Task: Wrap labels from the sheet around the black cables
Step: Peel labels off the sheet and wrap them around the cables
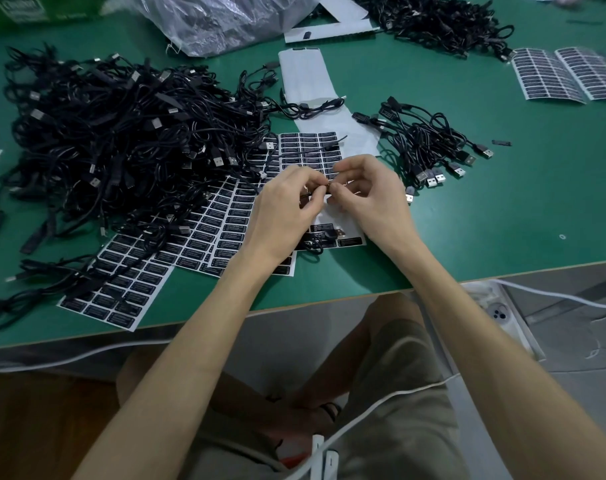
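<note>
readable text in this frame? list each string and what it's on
"LED CONTROLLER": top line of labels on the label sheet near the table edge; finer lines below unreadable.
Green box, top left: white lettering, blurred and cropped, unreadable.
Far label sheets, top right: too blurred.
Black cable pinched between left hand and right hand: no text visible.

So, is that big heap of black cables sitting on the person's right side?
No, the big heap lies left of the left hand; only a smaller bunch lies beside the right hand.
</note>
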{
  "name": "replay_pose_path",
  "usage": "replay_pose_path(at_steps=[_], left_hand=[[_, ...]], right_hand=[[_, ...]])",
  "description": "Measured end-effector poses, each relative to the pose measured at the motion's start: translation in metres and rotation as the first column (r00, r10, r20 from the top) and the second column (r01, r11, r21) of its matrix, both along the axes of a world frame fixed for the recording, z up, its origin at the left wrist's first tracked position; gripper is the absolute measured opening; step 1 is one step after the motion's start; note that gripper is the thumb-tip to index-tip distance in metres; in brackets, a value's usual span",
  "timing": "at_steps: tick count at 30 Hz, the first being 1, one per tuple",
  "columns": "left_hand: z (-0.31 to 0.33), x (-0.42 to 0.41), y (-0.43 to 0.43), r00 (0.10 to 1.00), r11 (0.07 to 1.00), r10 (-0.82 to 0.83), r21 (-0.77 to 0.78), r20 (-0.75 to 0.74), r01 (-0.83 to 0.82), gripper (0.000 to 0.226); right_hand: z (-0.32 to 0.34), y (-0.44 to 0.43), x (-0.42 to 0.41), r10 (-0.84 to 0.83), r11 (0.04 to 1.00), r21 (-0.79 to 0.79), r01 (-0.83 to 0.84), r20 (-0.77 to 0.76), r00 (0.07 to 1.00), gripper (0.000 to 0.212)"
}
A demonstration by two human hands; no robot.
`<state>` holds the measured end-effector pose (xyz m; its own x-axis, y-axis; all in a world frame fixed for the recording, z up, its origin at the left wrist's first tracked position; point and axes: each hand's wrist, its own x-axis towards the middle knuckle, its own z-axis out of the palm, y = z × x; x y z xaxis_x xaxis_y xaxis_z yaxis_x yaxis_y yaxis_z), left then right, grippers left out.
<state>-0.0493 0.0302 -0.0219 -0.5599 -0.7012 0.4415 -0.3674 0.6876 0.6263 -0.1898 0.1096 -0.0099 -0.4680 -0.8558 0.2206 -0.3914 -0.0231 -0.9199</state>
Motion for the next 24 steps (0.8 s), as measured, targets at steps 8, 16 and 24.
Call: replay_pose_path(at_steps=[8,16,24], left_hand=[[-0.0024,0.0001,-0.0068,0.995,0.998,0.056,0.037,-0.081,-0.054,0.010],[-0.0055,-0.0010,-0.0085,0.993,0.998,0.054,0.024,-0.101,-0.052,0.008],[-0.0075,-0.0011,-0.0103,0.996,1.000,0.022,0.005,-0.092,-0.022,0.014]], right_hand=[[-0.0008,-0.0009,-0.0011,-0.026,0.999,-0.027,0.027,0.037,0.999,0.017],[-0.0026,-0.0013,-0.0039,-0.069,0.998,-0.008,0.069,0.000,0.998,0.016],[-0.0041,-0.0038,-0.0033,-0.042,0.999,0.035,0.041,0.012,0.999,0.017]])
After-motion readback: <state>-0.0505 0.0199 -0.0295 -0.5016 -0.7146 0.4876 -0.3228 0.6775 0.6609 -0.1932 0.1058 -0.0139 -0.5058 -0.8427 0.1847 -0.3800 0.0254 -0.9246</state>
